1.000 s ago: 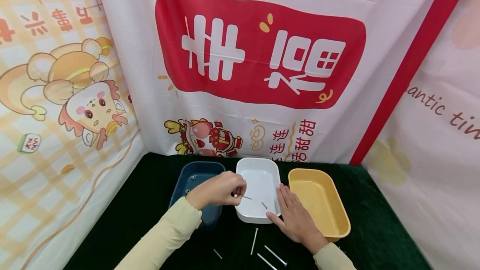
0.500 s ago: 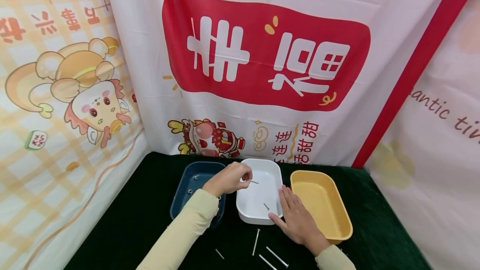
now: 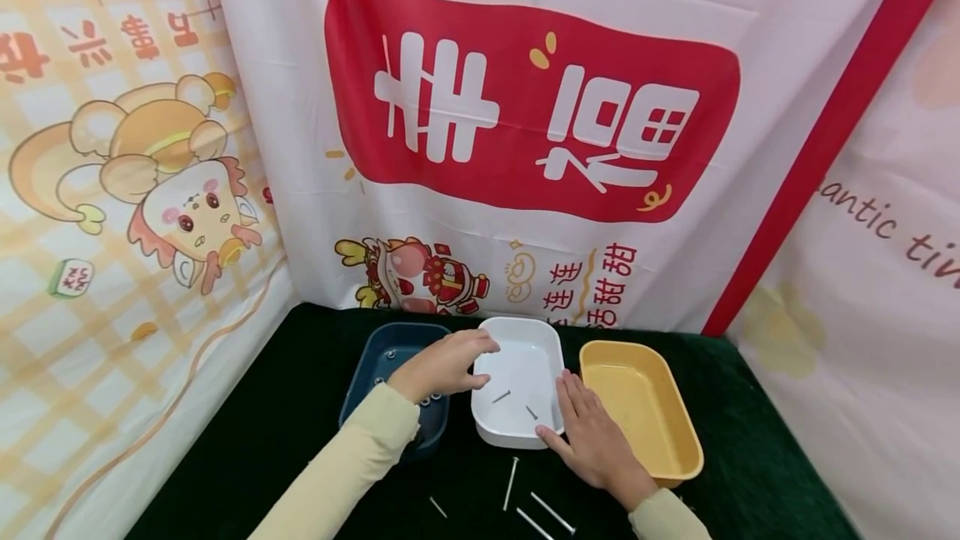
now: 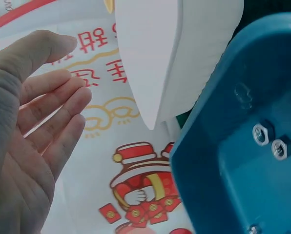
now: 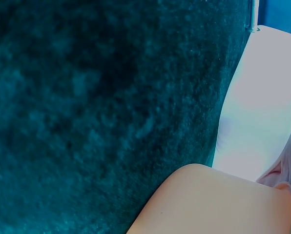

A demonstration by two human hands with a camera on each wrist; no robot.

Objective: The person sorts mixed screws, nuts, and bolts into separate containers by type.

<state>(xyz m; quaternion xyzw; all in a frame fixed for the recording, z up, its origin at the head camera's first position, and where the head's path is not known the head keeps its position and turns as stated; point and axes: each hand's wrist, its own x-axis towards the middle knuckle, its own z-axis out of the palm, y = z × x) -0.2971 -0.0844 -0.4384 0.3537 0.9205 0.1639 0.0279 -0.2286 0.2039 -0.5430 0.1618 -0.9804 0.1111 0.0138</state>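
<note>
My left hand (image 3: 444,367) hovers over the left rim of the white tray (image 3: 517,432), thumb and fingers apart with nothing between them. In the left wrist view, the left hand (image 4: 40,105) shows its spread thumb and loosely bent fingers. Two small screws lie on the white tray's floor: one screw (image 3: 501,397) near the left hand, another screw (image 3: 532,412) closer to the right. My right hand (image 3: 596,436) rests with straight fingers along the white tray's right rim, beside the yellow tray (image 3: 686,448). The right wrist view hides its fingers.
Left of the white tray stands a blue tray (image 3: 351,394) holding several nuts (image 4: 280,149), partly covered by the left arm. On the dark green cloth (image 3: 780,457) in front lie a long bolt (image 3: 511,483), two more long bolts (image 3: 553,513) and a small screw (image 3: 438,507).
The left hand carried a pinched small screw further over the white tray, then let it go and drew back slightly left. That screw now lies in the tray. The right hand stayed put.
</note>
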